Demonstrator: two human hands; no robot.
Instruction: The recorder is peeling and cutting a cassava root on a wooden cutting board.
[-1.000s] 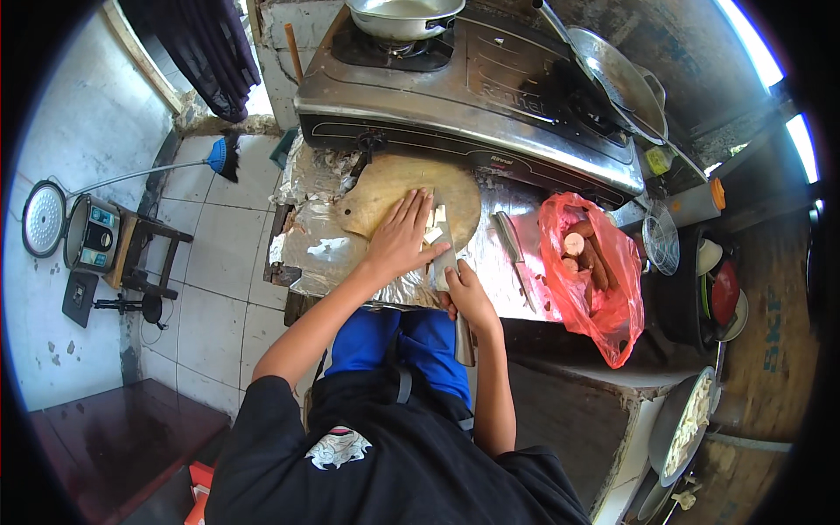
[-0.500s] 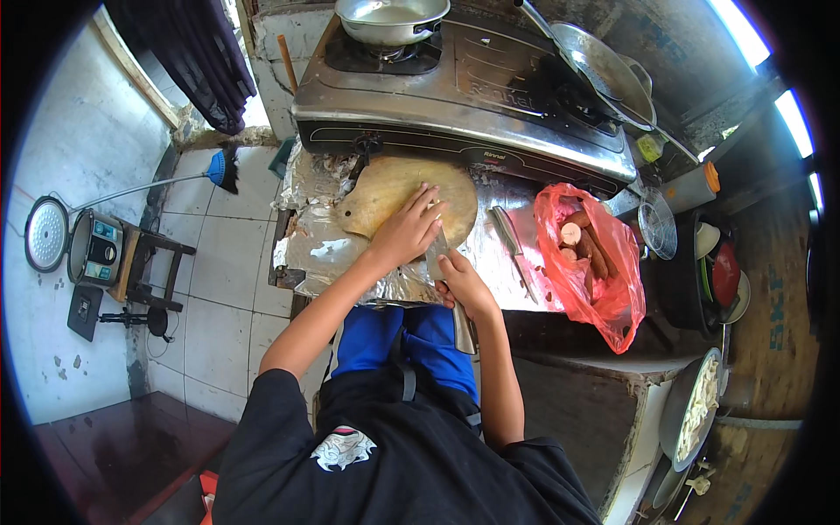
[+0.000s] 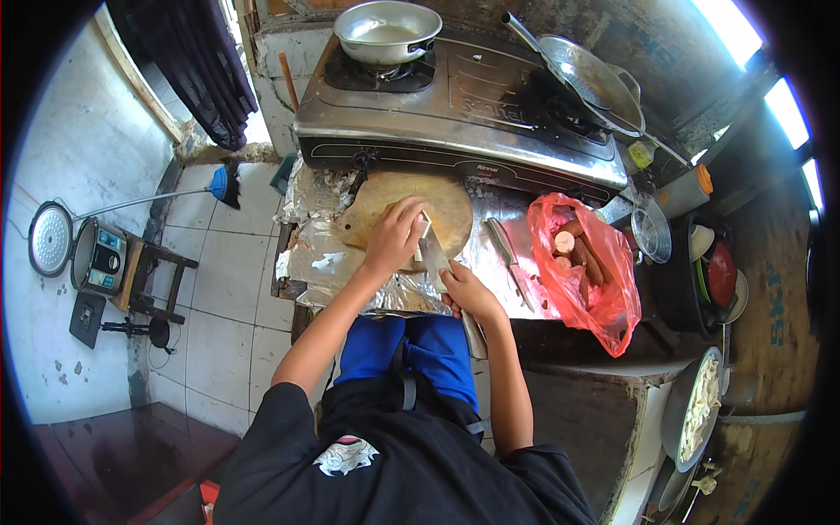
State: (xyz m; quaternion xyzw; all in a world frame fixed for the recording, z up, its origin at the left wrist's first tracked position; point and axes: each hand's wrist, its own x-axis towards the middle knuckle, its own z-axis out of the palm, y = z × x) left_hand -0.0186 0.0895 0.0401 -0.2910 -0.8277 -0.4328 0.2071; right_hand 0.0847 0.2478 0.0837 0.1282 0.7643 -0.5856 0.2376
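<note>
On the round wooden board point(image 3: 451, 206), my left hand point(image 3: 394, 236) has its fingers bent and pressed together on a pale cut piece point(image 3: 424, 225), right beside the knife blade. My right hand point(image 3: 468, 293) grips a wide-bladed knife point(image 3: 434, 258), whose long handle end sticks out below my fist toward me. More pale pieces lie partly hidden under my left hand and the blade. A second knife point(image 3: 500, 241) lies on the foil-covered counter point(image 3: 319, 262) right of the board, beside a red plastic bag point(image 3: 612, 311) holding brown tubers point(image 3: 593, 262) with pale cut ends.
Behind the board stands a stove point(image 3: 464, 87) with two pans point(image 3: 385, 26). At right are a strainer point(image 3: 649, 232), a black tub of dishes point(image 3: 678, 297) and a bowl of pale pieces point(image 3: 696, 411). A rice cooker point(image 3: 96, 258) on a stool and a broom point(image 3: 219, 184) are at left.
My left hand's fingers, stretched flat a second ago, are now more bent over the piece by the blade. My right hand still holds the knife. The whole view has shifted slightly.
</note>
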